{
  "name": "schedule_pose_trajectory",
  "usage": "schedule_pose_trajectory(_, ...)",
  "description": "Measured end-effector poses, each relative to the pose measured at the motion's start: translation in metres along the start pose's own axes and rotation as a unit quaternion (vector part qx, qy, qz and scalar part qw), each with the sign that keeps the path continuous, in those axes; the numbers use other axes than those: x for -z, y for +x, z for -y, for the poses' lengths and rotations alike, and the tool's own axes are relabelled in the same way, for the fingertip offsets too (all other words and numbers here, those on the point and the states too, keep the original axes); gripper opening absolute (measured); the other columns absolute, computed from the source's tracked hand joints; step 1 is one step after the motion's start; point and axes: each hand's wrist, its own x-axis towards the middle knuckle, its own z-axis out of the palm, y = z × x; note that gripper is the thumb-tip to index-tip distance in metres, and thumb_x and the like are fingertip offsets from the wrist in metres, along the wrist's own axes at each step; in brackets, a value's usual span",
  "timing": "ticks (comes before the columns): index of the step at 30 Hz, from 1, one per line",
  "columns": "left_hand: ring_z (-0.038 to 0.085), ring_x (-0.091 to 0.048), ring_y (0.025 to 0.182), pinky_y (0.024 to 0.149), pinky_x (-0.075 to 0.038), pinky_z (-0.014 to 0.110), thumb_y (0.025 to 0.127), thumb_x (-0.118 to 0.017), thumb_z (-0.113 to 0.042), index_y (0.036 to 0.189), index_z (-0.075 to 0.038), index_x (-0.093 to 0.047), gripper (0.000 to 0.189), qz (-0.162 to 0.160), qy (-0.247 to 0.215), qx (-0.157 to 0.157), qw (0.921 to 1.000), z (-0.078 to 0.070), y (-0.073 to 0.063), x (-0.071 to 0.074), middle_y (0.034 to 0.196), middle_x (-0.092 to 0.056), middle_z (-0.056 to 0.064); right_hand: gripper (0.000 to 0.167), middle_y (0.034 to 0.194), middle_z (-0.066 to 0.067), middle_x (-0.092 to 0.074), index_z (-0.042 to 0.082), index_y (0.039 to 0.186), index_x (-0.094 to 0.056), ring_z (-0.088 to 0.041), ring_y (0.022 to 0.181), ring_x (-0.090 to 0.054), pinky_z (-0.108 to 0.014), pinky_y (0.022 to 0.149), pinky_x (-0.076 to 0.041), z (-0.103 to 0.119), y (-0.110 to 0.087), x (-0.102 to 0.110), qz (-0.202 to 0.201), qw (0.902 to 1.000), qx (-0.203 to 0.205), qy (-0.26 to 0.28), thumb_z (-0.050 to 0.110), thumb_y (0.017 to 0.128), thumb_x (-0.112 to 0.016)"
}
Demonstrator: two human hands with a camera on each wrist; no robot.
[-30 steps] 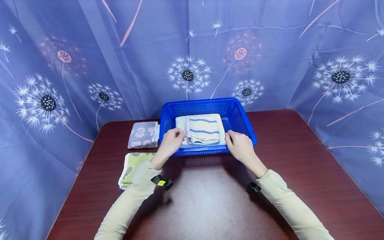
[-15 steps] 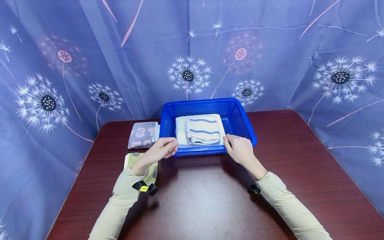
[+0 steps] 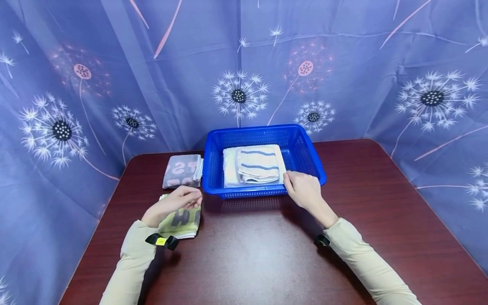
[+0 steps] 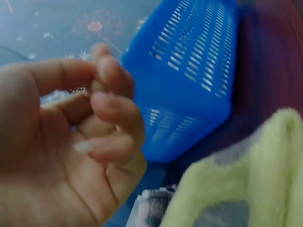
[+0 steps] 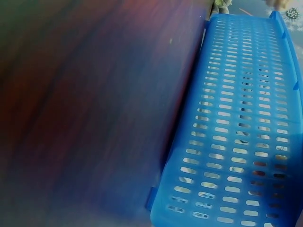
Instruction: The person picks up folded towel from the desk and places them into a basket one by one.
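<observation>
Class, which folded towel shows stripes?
The white towel with blue stripes, uppermost in the blue basket; the lower white towel looks plain; the grey towel and yellow-green towel outside bear lettering.

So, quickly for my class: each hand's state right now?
Left hand: open, loosely curled, holding nothing.
Right hand: at the rim of the blue basket; whether its grip holds anything cannot be told.

The place is a small curtained-off table space; whether within a home cannot be told. Blue dandelion-print curtains (image 3: 244, 55) fill the head view's upper half and run down both sides, enclosing a dark reddish wood-grain table (image 3: 259, 241) below. Folded towels (image 3: 259, 160) and a blue plastic basket (image 3: 263, 190) near the centre are household goods.
</observation>
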Motion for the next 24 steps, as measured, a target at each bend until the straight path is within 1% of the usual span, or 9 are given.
schedule_pose_trajectory(2,0.002,-0.041,0.059,0.048,-0.03,0.022,0.103,-0.035,-0.007,0.089,0.018,-0.053,0.033,-0.016,0.013,0.005,0.9998,0.007,-0.002,0.003,0.069,-0.049,-0.004,0.039,0.05,0.001,-0.034,0.016,0.058,-0.038,-0.018,0.043,-0.037,-0.028,0.038,-0.02,0.0,0.0,0.0,0.001,1.0,-0.001,-0.001,0.022,0.096,-0.042)
schedule_pose_trajectory(4,0.002,-0.043,0.06,0.05,-0.034,0.02,0.102,-0.035,-0.003,0.093,0.02,-0.053,0.031,-0.044,0.023,0.01,0.9987,0.013,-0.004,0.006,0.072,-0.052,-0.002,0.039,0.05,0.001,-0.035,0.016,0.058,-0.038,-0.018,0.043,-0.037,-0.028,0.038,-0.02,0.0,0.0,0.0,0.003,1.0,-0.002,-0.001,0.022,0.096,-0.042)
schedule_pose_trajectory(7,0.003,-0.047,0.062,0.054,-0.039,0.019,0.1,-0.035,0.0,0.097,0.021,-0.054,0.028,-0.11,0.045,0.03,0.9925,0.019,-0.007,0.009,0.075,-0.055,0.001,0.039,0.051,0.001,-0.035,0.016,0.058,-0.038,-0.018,0.043,-0.038,-0.028,0.038,-0.02,0.001,0.0,0.0,0.004,1.0,-0.002,-0.003,0.022,0.096,-0.042)
schedule_pose_trajectory(9,0.003,-0.049,0.063,0.056,-0.041,0.02,0.099,-0.037,0.001,0.099,0.021,-0.055,0.027,-0.161,0.059,0.054,0.9837,0.022,-0.01,0.01,0.077,-0.058,0.006,0.039,0.05,0.001,-0.035,0.016,0.058,-0.038,-0.018,0.043,-0.038,-0.028,0.038,-0.021,0.001,-0.001,0.0,0.003,1.0,-0.002,-0.005,0.022,0.096,-0.042)
schedule_pose_trajectory(11,0.003,-0.051,0.066,0.059,-0.043,0.02,0.098,-0.039,0.002,0.1,0.021,-0.057,0.027,-0.217,0.076,0.084,0.9696,0.024,-0.013,0.01,0.079,-0.062,0.014,0.039,0.05,0.001,-0.035,0.016,0.058,-0.038,-0.018,0.043,-0.038,-0.028,0.038,-0.02,0.001,-0.001,0.001,0.001,1.0,-0.002,-0.006,0.021,0.096,-0.042)
schedule_pose_trajectory(14,0.007,-0.054,0.073,0.066,-0.044,0.021,0.096,-0.041,-0.001,0.1,0.015,-0.063,0.027,-0.294,0.116,0.148,0.9372,0.025,-0.018,0.008,0.088,-0.066,0.022,0.039,0.05,0.001,-0.034,0.016,0.058,-0.038,-0.018,0.042,-0.038,-0.028,0.038,-0.02,0.001,-0.001,0.001,-0.001,1.0,-0.001,-0.007,0.021,0.096,-0.042)
schedule_pose_trajectory(18,0.026,-0.056,0.091,0.079,-0.042,0.032,0.096,-0.041,-0.009,0.105,0.006,-0.065,0.03,-0.354,0.176,0.218,0.8923,0.025,-0.026,0.005,0.106,-0.065,0.025,0.039,0.05,0.001,-0.035,0.016,0.058,-0.038,-0.018,0.043,-0.038,-0.028,0.038,-0.02,0.001,-0.001,0.001,-0.001,1.0,-0.002,-0.009,0.021,0.096,-0.042)
schedule_pose_trajectory(21,0.041,-0.047,0.109,0.094,-0.033,0.046,0.095,-0.041,-0.011,0.113,0.007,-0.061,0.033,-0.375,0.193,0.231,0.877,0.029,-0.029,0.005,0.115,-0.059,0.03,0.039,0.05,0.001,-0.035,0.016,0.058,-0.038,-0.018,0.043,-0.039,-0.028,0.039,-0.02,0.0,-0.001,0.0,0.001,1.0,-0.003,-0.008,0.021,0.097,-0.042)
schedule_pose_trajectory(24,0.048,-0.035,0.12,0.104,-0.021,0.054,0.094,-0.04,-0.01,0.121,0.01,-0.054,0.037,-0.379,0.183,0.239,0.8752,0.034,-0.033,0.004,0.124,-0.051,0.036,0.039,0.05,0.001,-0.035,0.016,0.058,-0.038,-0.018,0.043,-0.039,-0.028,0.039,-0.02,0.001,-0.001,0.0,0.001,1.0,-0.002,-0.007,0.021,0.097,-0.042)
